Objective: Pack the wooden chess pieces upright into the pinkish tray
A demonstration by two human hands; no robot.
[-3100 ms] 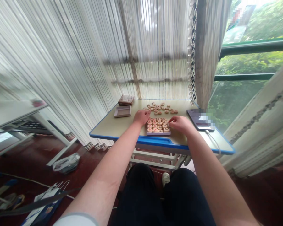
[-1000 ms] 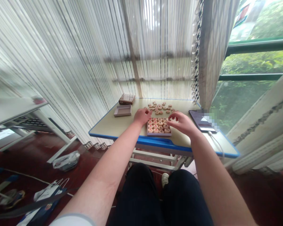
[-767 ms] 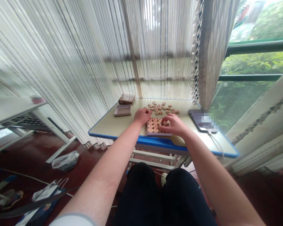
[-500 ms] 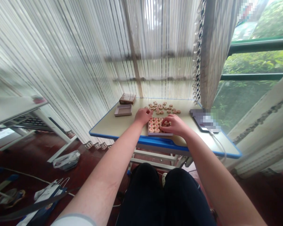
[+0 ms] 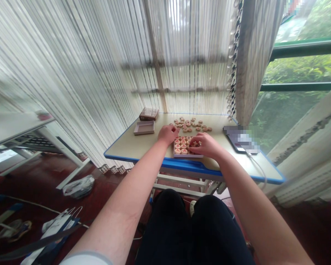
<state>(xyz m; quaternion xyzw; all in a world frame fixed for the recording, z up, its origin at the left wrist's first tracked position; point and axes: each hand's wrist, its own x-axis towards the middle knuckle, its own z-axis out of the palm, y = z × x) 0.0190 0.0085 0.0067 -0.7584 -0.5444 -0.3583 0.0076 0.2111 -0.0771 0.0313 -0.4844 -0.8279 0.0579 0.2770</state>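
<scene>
The left forearm [image 5: 129, 195] slants forward from the lower left and the right forearm [image 5: 246, 195] from the lower right, both bare. The left hand [image 5: 168, 134] is palm down with its fingers [image 5: 175, 129] curled inward; near it, the right hand [image 5: 206, 144] arches, fingers pointing down and to the left. Both knees [image 5: 169, 209] are bent.

The round pieces [image 5: 177, 151] look like smooth wood, the tabletop [image 5: 127, 143] matt, the plastic bag [image 5: 79, 186] glossy and crinkled.
</scene>
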